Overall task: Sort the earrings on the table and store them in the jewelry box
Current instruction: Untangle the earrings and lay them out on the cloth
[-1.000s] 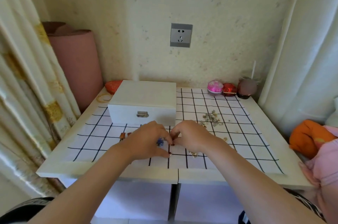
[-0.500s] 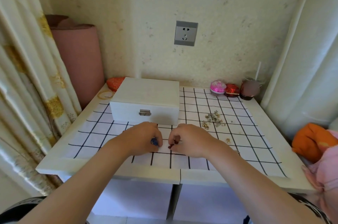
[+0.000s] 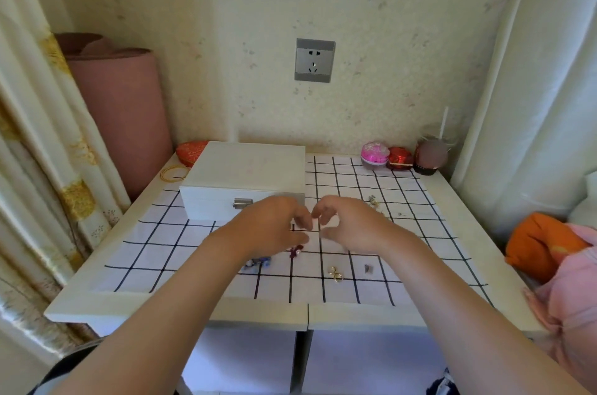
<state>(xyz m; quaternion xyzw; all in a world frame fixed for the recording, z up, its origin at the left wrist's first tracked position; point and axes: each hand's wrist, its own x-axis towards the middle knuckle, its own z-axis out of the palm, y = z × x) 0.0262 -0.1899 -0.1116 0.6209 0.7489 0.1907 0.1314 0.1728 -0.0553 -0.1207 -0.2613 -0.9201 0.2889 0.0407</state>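
At the far left a patterned curtain (image 3: 38, 136) hangs beside a pink roll (image 3: 122, 117) that stands against the wall. The bench (image 3: 181, 310) is covered by a white cloth (image 3: 155, 249) with a black grid. At its back left corner lie a red pouch (image 3: 191, 150) and a gold bangle (image 3: 174, 172).

Just right of them sits the white jewelry box (image 3: 245, 171), lid down, its metal clasp (image 3: 243, 202) facing the person.

The left forearm reaches in from the lower left. The left hand (image 3: 268, 226) hovers above the cloth in front of the box's right corner, palm turned inward, fingers and thumb loosely curved with nothing seen between them. Below its wrist a blue earring (image 3: 260, 262) lies on the cloth, and a dark red earring (image 3: 296, 251) lies just right of that, under the thumb.

The right hand (image 3: 355, 226) mirrors the left from the lower right: fingers loosely curled toward the left hand, thumb extended below, empty as far as can be seen. The two sets of fingertips are close but apart.

Near the right forearm lie a pair of gold hoop earrings (image 3: 336, 274) and a small grey earring (image 3: 367, 268). Behind the right hand, a few more small earrings (image 3: 374, 200) are partly hidden.

At the back right stand a pink round case (image 3: 374, 154), a red case (image 3: 400, 158) and a brown jar (image 3: 431, 159). An orange cloth (image 3: 542, 243) lies off the bench's right edge.
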